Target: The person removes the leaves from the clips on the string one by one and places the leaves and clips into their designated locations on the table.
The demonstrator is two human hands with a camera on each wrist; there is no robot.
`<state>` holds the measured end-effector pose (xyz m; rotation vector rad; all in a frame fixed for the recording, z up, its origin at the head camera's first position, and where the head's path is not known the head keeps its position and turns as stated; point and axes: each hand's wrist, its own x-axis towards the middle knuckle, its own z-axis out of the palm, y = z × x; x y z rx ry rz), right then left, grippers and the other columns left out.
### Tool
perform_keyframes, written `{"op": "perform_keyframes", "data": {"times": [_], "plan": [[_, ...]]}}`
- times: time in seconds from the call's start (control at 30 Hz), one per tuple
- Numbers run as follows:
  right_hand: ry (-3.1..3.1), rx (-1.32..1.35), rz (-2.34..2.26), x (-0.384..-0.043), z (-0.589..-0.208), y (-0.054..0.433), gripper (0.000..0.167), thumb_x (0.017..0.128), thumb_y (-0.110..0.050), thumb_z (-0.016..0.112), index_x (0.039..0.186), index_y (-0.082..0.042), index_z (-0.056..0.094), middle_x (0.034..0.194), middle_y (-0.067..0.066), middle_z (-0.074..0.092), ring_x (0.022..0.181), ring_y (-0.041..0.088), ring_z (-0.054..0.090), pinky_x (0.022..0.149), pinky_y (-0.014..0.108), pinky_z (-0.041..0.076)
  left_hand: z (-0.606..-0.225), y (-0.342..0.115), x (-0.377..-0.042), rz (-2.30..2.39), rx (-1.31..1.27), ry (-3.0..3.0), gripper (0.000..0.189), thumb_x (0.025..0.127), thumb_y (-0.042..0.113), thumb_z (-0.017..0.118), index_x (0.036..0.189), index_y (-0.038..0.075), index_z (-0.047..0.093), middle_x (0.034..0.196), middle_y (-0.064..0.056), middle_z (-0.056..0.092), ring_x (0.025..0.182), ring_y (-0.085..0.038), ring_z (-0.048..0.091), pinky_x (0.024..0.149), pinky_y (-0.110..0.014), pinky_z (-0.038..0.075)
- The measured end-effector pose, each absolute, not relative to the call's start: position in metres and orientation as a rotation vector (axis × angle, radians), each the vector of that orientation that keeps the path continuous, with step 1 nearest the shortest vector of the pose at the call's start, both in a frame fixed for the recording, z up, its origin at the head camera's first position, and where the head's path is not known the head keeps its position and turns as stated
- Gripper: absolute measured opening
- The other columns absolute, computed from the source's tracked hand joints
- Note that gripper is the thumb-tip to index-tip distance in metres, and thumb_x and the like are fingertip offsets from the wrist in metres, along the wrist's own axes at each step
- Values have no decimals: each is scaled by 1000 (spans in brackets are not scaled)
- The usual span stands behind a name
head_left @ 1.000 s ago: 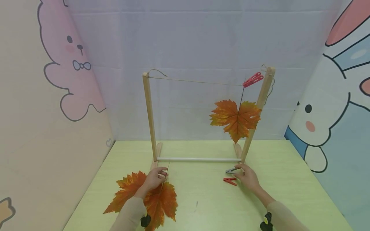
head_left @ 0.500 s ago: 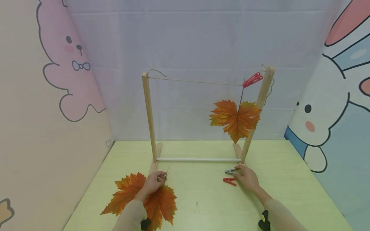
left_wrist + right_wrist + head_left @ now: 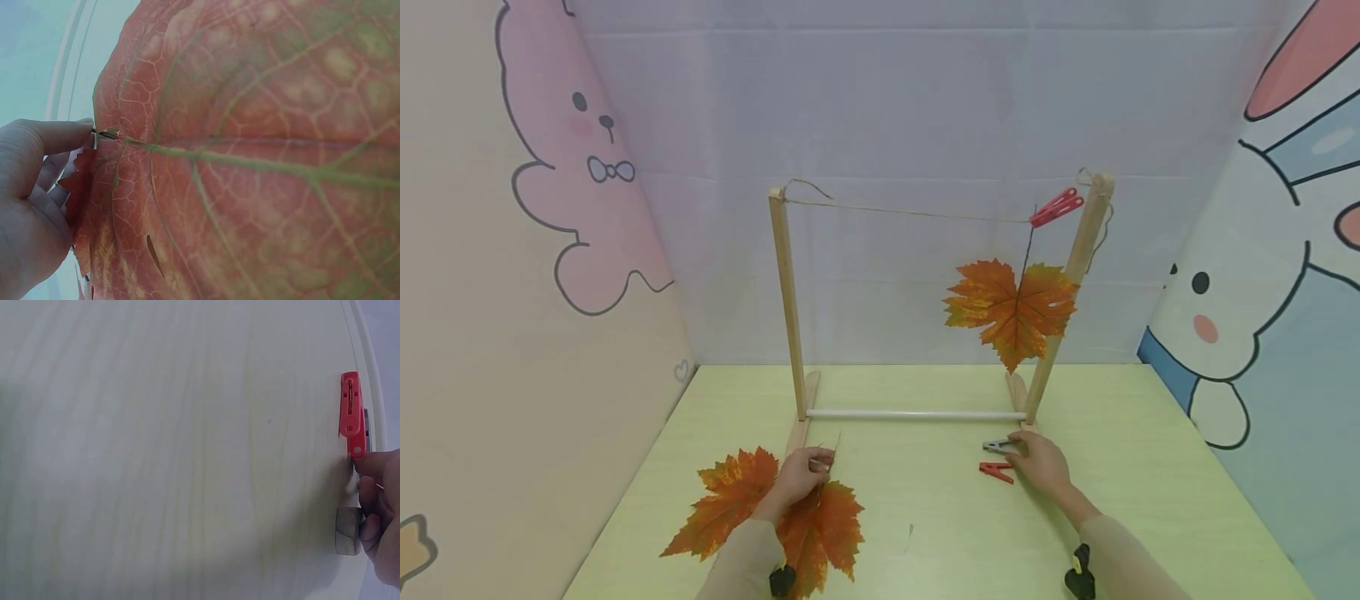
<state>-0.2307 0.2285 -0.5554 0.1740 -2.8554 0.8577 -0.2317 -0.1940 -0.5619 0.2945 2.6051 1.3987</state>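
Note:
My left hand pinches the stem of an orange artificial maple leaf at the left of the table. In the left wrist view that leaf fills most of the picture, its stem between thumb and finger. A second maple leaf lies partly under my left arm. At the right, my right hand holds a grey clothespin low over the table. Just in front of it lies a red clothespin, also visible in the right wrist view as a red clip near my fingers.
A wooden frame with a left post, a right post and a white crossbar stands behind my hands. From its string, a red clothespin hangs another maple leaf. A curtain backs the table.
My left hand has come slightly down and nearer with the leaf stem. My right hand stays almost in place, holding the grey clothespin.

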Motion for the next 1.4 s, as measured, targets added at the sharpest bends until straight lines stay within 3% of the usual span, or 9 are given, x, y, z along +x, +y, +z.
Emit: {"op": "perform_keyframes", "data": {"times": [0.4, 1.03, 1.4], "plan": [[-2854, 168, 867, -231, -556, 227, 28, 75, -11, 70, 100, 1, 65, 102, 19, 64, 94, 38, 58, 77, 49, 45, -564, -189, -234, 1421, 295, 2657, 31, 76, -10, 59, 106, -6, 63, 94, -16, 66, 72, -17, 60, 59, -27, 50], [-2892, 162, 888, -233, -557, 228, 32, 76, -14, 71, 103, 1, 64, 104, 18, 63, 96, 37, 58, 79, 49, 44, -569, -182, -240, 1372, 223, 2762, 28, 75, -8, 62, 102, -1, 66, 91, -11, 67, 73, -18, 61, 61, -29, 50], [-2873, 275, 933, -232, -552, 233, 29, 81, -13, 64, 103, 5, 62, 102, 21, 62, 97, 40, 56, 83, 51, 42, -557, -175, -241, 1164, 229, 3023, 29, 73, -3, 59, 99, 6, 67, 91, -6, 67, 82, -24, 63, 67, -40, 50]]}}
